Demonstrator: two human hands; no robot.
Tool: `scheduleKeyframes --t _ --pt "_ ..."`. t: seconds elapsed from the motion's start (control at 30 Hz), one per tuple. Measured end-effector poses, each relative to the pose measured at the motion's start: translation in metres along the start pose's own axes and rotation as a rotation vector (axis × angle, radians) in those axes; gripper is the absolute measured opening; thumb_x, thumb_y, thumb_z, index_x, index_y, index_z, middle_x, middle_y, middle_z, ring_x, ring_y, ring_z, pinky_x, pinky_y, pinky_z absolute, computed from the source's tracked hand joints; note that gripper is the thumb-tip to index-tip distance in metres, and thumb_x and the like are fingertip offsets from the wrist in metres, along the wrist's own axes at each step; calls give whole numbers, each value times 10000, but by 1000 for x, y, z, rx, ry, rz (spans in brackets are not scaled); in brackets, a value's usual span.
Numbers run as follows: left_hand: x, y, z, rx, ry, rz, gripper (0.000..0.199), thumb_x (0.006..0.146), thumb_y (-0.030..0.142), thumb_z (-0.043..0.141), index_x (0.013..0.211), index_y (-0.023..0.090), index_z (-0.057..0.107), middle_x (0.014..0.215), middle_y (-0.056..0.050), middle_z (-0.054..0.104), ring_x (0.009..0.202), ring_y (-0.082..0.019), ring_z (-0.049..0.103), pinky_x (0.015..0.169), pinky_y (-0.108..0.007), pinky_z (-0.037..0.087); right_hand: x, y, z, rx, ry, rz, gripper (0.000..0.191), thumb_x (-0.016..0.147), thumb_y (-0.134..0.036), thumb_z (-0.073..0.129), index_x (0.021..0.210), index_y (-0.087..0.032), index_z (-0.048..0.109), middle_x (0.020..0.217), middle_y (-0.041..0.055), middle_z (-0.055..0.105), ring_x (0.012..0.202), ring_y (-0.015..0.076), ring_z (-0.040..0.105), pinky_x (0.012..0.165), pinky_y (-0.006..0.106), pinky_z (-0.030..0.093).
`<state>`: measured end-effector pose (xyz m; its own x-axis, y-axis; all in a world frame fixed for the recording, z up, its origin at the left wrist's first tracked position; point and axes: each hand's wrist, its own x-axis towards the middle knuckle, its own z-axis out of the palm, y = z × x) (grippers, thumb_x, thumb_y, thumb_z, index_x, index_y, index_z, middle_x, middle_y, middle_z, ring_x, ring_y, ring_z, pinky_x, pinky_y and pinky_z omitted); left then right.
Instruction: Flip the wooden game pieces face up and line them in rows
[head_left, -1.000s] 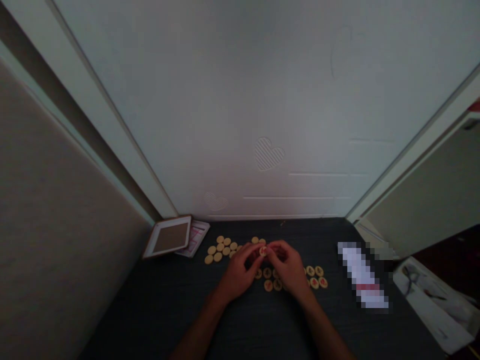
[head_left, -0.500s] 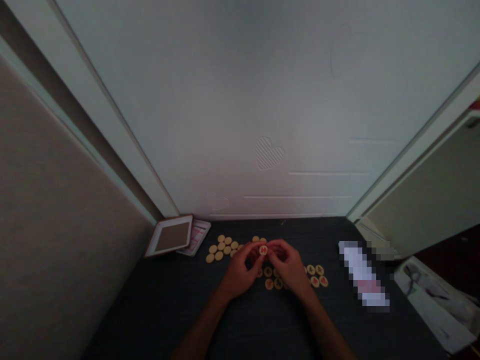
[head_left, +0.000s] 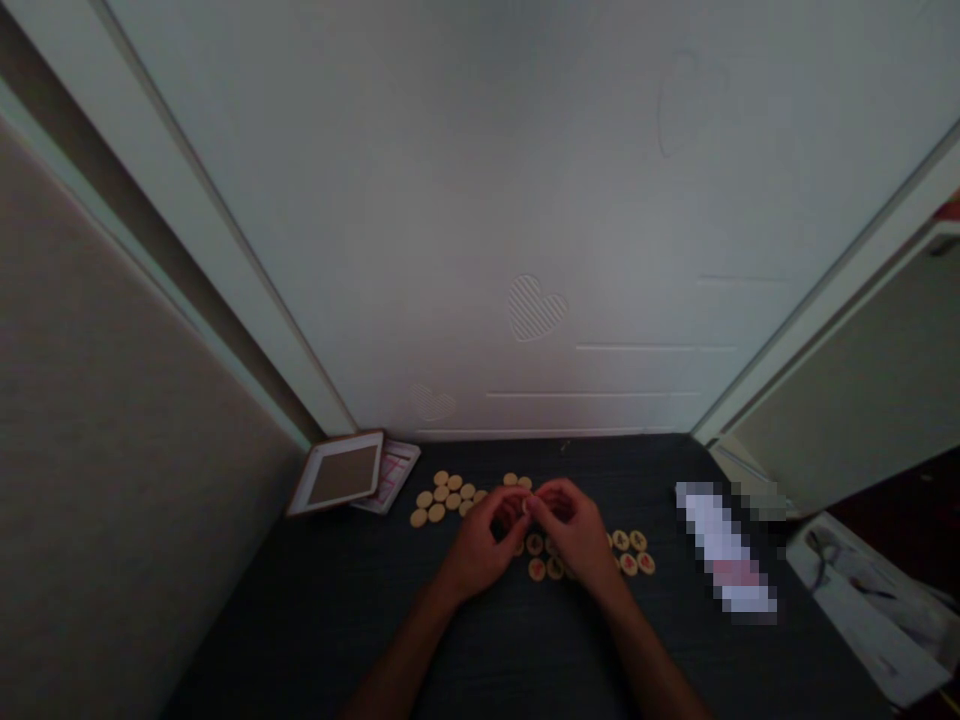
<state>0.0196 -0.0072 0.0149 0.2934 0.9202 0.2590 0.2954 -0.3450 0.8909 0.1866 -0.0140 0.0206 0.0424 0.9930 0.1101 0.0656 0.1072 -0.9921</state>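
Note:
My left hand [head_left: 486, 541] and my right hand [head_left: 574, 530] meet over the dark table, their fingertips pinched on one small round wooden piece [head_left: 526, 507], mostly covered by the fingers. To the left lie several plain-faced round pieces [head_left: 441, 494], loosely grouped. Nearer me, partly beneath my right hand, round pieces with red or black characters [head_left: 536, 569] lie face up in two rows, their middle hidden by the hand. More of these marked pieces [head_left: 637, 541] show to the right of my right hand. Two plain pieces [head_left: 511, 480] sit just beyond my fingertips.
On the dark table [head_left: 337, 610], a brown-rimmed open box or lid [head_left: 300, 493] rests over a white-and-pink item [head_left: 395, 478] at the back left. A pixelated object [head_left: 724, 550] lies at the right. A white door stands behind the table.
The held piece has turned or been covered, so its red character no longer shows. Both hands remain together in nearly the same place; the view has shifted slightly.

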Motion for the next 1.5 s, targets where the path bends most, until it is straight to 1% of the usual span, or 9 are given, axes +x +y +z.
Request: scheduleKeyframes --t 0.13,0.37,0.5,0.63,0.8,0.97,1.23,1.37,1.5 --pt "1 3 -2 5 -6 6 264 954 356 603 1180 224 642 914 -35 687 789 -178 638 753 -313 551 0 -3 0 11 -9 -8 240 852 -442 693 923 -213 674 852 40 743 805 208 716 744 311 575" --pt "2 6 -3 -8 14 19 257 957 353 601 1176 229 652 981 -48 702 835 -191 647 782 -322 548 0 -5 0 10 -49 -26 254 856 -439 697 967 -210 688 900 54 752 839 213 717 782 324 566" --pt "2 4 -3 -3 3 26 262 953 327 603 1190 223 649 939 -44 692 804 -187 636 760 -317 543 0 -3 0 22 -50 -27 289 834 -449 724 979 -203 676 904 61 752 824 210 720 763 323 576" --pt "1 1 -2 -5 13 27 253 937 291 623 1182 233 649 972 -39 692 811 -181 637 769 -312 540 0 -2 1 24 -20 -6 307 804 -449 756 967 -205 667 872 51 748 789 207 719 727 314 583" --pt "1 4 -2 6 7 44 227 941 293 619 1158 240 656 969 -27 691 801 -173 631 758 -301 526 0 -1 1 -5 11 -11 284 829 -451 727 960 -206 669 858 48 745 806 212 722 744 320 580" --pt "2 8 -4 22 12 43 245 949 331 608 1167 232 660 932 -32 688 793 -177 628 751 -305 528 0 -3 0 -17 1 -17 289 849 -466 692 982 -210 675 869 53 755 815 220 728 745 324 581" --pt "1 9 -3 -6 20 27 248 940 346 617 1151 224 664 956 -44 707 807 -183 645 760 -310 544 -1 -4 -2 -12 -31 -51 255 864 -430 665 1006 -219 680 869 45 754 812 215 723 757 322 574" --pt "1 4 -2 -4 22 24 254 926 343 631 1142 212 652 913 -37 698 766 -170 644 725 -292 540 -1 -3 -2 -25 -33 -49 256 852 -429 678 997 -218 691 870 47 760 806 217 726 738 320 578" --pt "1 -1 -2 77 24 48 228 890 319 670 1094 218 665 834 -4 673 717 -159 620 689 -274 517 -1 -4 -2 -50 -26 -48 228 831 -413 705 952 -220 705 880 46 762 803 212 726 739 314 579"
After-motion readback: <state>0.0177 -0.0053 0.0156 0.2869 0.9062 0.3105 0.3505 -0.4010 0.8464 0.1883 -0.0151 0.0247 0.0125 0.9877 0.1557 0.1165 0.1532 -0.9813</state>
